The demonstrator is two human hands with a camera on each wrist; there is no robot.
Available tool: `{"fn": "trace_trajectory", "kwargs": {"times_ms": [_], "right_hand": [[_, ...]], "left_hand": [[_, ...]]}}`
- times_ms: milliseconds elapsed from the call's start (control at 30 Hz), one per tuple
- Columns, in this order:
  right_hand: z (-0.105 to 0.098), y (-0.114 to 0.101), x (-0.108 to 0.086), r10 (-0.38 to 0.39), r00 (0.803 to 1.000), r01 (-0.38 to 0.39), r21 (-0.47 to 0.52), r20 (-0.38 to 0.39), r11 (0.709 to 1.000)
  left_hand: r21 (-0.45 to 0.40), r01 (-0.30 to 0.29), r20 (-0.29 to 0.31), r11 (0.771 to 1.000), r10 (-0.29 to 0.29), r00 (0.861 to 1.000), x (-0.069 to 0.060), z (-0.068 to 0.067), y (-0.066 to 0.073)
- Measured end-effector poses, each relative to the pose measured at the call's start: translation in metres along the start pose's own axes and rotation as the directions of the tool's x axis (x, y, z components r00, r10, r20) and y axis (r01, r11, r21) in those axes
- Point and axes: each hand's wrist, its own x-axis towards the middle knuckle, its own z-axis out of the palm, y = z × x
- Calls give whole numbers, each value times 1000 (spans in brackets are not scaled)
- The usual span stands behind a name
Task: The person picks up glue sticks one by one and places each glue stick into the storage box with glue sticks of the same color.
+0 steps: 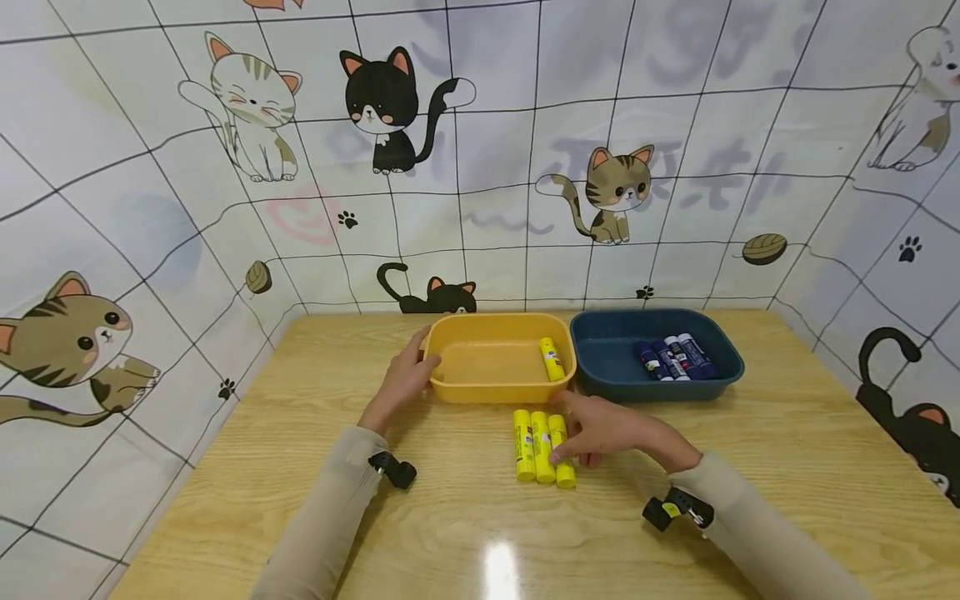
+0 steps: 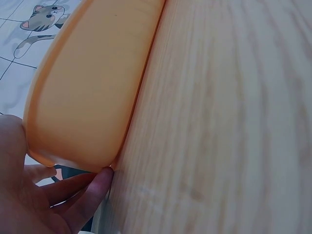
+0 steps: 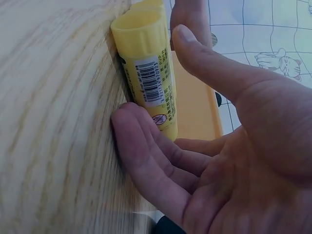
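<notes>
My left hand [image 1: 406, 379] grips the left end of the yellow tray [image 1: 502, 392], which lies on the table; in the left wrist view my fingers [image 2: 95, 195] wrap around that end. Inside the tray, near its right end, lies one yellow glue stick [image 1: 551, 360]. In front of it, three more yellow glue sticks lie side by side. My right hand [image 1: 603, 429] is at the rightmost one [image 1: 562, 454]. The right wrist view shows its fingers [image 3: 134, 134] beside this glue stick [image 3: 146, 73], with the thumb apart from it, so nothing is gripped.
A dark blue tray [image 1: 645, 389] stands right of the yellow one and holds several dark blue glue sticks [image 1: 678, 358]. The wooden table [image 1: 247, 500] meets a cloth backdrop [image 1: 495, 225] with printed cats behind the trays and at both sides.
</notes>
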Motion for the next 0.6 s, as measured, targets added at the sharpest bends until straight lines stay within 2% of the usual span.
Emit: {"fn": "trace_trajectory", "kwargs": {"times_ms": [233,600], "right_hand": [[2,0,0,40,999,-40,0,7,999],[1,-2,-1,45,999,-45,4,20,999]], "left_hand": [[-12,12,8,1000,-12,1000,1,1,1],[11,5,6,1000,-5,1000,2,1,-1]]}}
